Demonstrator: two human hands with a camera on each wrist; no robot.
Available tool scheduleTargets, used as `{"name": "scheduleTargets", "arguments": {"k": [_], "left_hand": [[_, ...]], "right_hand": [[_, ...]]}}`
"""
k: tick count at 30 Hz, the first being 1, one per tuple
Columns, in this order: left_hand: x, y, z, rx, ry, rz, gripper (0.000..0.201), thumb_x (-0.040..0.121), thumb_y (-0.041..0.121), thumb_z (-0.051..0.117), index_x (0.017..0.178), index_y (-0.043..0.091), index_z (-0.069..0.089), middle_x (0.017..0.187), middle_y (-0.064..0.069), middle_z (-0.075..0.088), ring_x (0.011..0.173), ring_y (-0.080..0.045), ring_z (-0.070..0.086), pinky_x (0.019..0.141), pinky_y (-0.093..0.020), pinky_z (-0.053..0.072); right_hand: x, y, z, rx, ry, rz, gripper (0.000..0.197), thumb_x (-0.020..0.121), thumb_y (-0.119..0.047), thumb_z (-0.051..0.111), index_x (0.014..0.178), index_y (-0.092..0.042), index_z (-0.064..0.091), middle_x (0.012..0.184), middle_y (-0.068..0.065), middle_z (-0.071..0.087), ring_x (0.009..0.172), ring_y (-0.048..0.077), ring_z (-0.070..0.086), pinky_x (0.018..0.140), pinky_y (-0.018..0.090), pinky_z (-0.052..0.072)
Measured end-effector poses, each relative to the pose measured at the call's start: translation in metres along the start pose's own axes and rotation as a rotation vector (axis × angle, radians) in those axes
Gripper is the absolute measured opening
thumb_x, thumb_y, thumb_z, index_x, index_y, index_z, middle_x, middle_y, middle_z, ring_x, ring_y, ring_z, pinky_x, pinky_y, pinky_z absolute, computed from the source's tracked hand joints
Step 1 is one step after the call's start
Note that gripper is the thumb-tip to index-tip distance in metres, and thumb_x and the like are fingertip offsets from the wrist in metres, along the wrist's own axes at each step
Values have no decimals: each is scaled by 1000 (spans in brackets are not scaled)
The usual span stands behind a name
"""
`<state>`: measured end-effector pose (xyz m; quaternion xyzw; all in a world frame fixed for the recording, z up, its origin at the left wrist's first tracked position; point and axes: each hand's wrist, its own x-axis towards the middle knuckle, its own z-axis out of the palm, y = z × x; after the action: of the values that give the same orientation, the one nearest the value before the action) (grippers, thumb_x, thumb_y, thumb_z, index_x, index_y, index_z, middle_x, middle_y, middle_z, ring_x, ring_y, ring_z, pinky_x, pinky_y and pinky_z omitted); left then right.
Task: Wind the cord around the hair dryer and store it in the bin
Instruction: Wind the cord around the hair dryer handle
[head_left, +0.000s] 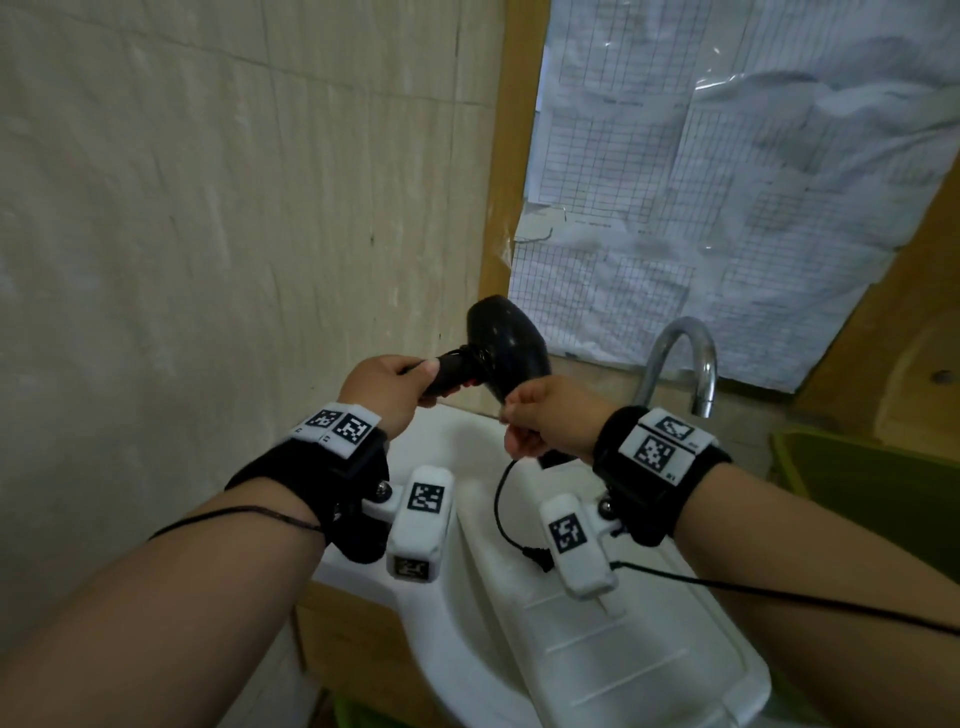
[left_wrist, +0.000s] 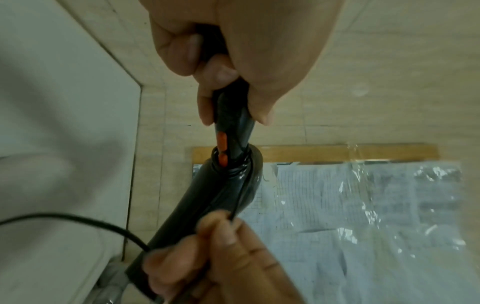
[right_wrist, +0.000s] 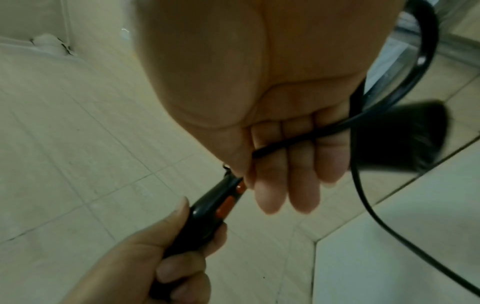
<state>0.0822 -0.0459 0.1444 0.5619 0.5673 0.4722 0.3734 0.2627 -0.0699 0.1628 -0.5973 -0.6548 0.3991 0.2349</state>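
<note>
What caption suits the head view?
Left hand holds hair dryer while right hand winds cord over sink.

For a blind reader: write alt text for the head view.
Left hand grips the black hair dryer by its handle above a white sink while the right hand holds its cord. A chrome tap and green bin stand to the right.

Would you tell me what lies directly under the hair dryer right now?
Under the hair dryer sits a white sink, with the black cord drooping over it. Both hands and wrist cameras cover much of the basin.
</note>
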Motion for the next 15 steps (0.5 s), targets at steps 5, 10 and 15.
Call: {"name": "scheduleTargets", "arguments": {"k": [5,10,15], "left_hand": [[0,-8,0,-278,42,-119,34,93,30,48,117,11,63,81,-13,67,33,-10,32,42,-22,27],[-3,-8,-5,-711,-19,-156,37,95,30,44,119,5,58,81,-11,65,34,-6,30,35,-17,27],[-3,0,-13,-916,-119,-96,37,94,39,44,109,9,60,67,-5,70,33,-2,32,38,-15,27]], "right_hand": [[1,13,6,-32,15,-5,19,90,-16,49,75,-17,62,69,-2,68,67,7,62,78,23,49],[-1,20,12,-98,-27,1,27,93,-20,47,70,-19,61,67,-6,66,61,4,61,71,15,48],[0,29,5,-9,-3,27,35,96,-27,42,69,-14,58,56,1,55,48,12,55,49,15,44]]}}
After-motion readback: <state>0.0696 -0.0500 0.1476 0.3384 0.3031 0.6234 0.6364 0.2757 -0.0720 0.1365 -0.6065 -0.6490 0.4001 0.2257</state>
